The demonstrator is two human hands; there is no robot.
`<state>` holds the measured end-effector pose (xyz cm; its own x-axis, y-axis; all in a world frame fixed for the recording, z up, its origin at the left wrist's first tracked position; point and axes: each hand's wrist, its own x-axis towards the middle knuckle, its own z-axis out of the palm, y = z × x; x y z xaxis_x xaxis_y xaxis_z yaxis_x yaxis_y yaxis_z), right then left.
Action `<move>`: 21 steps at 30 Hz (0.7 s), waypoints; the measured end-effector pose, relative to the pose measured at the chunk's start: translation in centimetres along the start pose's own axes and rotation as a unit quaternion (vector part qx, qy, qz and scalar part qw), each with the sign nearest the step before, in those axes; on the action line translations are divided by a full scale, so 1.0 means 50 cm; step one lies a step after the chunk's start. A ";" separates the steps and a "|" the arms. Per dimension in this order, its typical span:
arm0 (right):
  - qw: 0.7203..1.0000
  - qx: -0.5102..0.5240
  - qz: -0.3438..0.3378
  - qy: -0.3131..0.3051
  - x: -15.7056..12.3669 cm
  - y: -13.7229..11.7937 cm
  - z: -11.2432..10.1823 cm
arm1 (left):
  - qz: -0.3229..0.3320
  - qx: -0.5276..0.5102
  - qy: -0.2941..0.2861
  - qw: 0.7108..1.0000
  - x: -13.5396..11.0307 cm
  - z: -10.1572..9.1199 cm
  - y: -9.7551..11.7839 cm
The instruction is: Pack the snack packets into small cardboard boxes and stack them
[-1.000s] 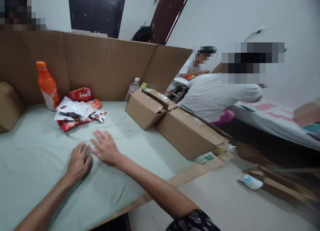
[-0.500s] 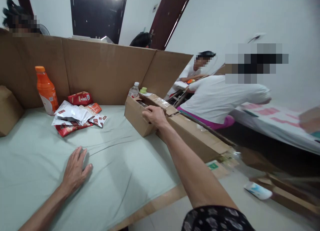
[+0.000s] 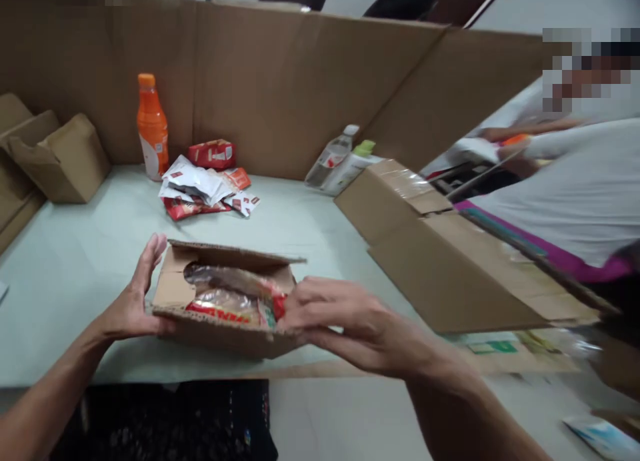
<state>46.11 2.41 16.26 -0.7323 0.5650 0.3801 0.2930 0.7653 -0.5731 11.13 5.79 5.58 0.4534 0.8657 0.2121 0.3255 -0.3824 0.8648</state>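
A small open cardboard box (image 3: 220, 339) sits near the front edge of the table, its top flaps raised. Clear plastic packets with red and yellow print (image 3: 225, 302) lie inside it; their contents are too blurred to name. My left hand (image 3: 133, 304) holds the box's left end, thumb at the front and fingers toward the back. At the opposite end, my right hand (image 3: 345, 318) is closed around the box's edge, its fingertips partly hidden. Behind the box lies a pile of white and red sachets (image 3: 203, 184).
An orange bottle (image 3: 153, 138) stands at the back left, beside open cardboard boxes (image 3: 75, 158). A clear bottle (image 3: 333, 158) and a green-capped bottle (image 3: 353, 168) lean at the back right, near long cardboard boxes (image 3: 450, 268). A cardboard screen (image 3: 280, 94) borders the table; a person in white (image 3: 575, 174) is beyond.
The small box has come from the table's right side to the front middle, carried by my right hand. My left hand has gone from lying flat on the table to gripping the box.
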 end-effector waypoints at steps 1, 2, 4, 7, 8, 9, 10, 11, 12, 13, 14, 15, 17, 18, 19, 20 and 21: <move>0.998 0.042 -0.013 -0.041 0.004 -0.011 0.003 | -0.019 -0.018 -0.026 0.999 -0.022 -0.013 0.010; 0.994 0.081 -0.017 -0.077 0.010 -0.019 0.005 | -0.044 -0.024 -0.048 0.998 -0.041 -0.021 0.018; 0.987 0.115 0.018 -0.109 0.024 -0.030 0.006 | -0.090 -0.020 -0.069 0.993 -0.069 -0.025 0.028; 0.991 0.031 0.100 -0.083 0.046 -0.034 0.007 | -0.122 -0.006 -0.069 0.990 -0.093 -0.013 0.032; 0.990 -0.014 0.113 -0.080 0.052 -0.032 0.012 | -0.126 -0.002 -0.067 0.990 -0.098 -0.007 0.032; 0.986 -0.061 0.121 -0.094 0.059 -0.030 0.020 | -0.128 0.000 -0.065 0.990 -0.101 -0.003 0.031; 0.979 -0.104 0.125 -0.123 0.066 -0.026 0.031 | -0.129 0.003 -0.063 0.990 -0.103 0.001 0.029; 0.968 -0.144 0.133 -0.158 0.072 -0.022 0.044 | -0.127 0.006 -0.059 0.990 -0.104 0.004 0.028; 0.955 -0.178 0.142 -0.192 0.079 -0.017 0.059 | -0.123 0.009 -0.054 0.991 -0.104 0.007 0.027; 0.943 -0.202 0.152 -0.217 0.086 -0.013 0.074 | -0.118 0.010 -0.048 0.992 -0.103 0.009 0.027; 0.936 -0.212 0.160 -0.230 0.091 -0.010 0.085 | -0.113 0.011 -0.041 0.993 -0.100 0.010 0.027; 0.937 -0.207 0.162 -0.228 0.093 -0.009 0.092 | -0.107 0.010 -0.038 0.993 -0.098 0.011 0.029; 0.960 -0.159 0.150 -0.175 0.086 -0.009 0.087 | -0.105 -0.003 -0.033 0.994 -0.092 0.011 0.032; 0.972 -0.127 0.142 -0.134 0.075 -0.010 0.075 | -0.106 -0.014 -0.034 0.994 -0.090 0.010 0.034; 0.981 -0.108 0.138 -0.080 0.059 -0.010 0.057 | -0.105 -0.027 -0.035 0.993 -0.088 0.008 0.035; 0.982 -0.113 0.149 -0.011 0.040 -0.008 0.035 | -0.103 -0.036 -0.035 0.993 -0.088 0.004 0.034; 0.974 -0.137 0.172 0.063 0.018 -0.003 0.009 | -0.100 -0.039 -0.031 0.994 -0.089 -0.002 0.032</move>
<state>45.14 2.69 16.37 -0.4867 0.8219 0.2959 0.6726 0.5687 -0.4735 9.57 1.36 6.06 0.4368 0.8995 0.0074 0.3496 -0.1773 0.9200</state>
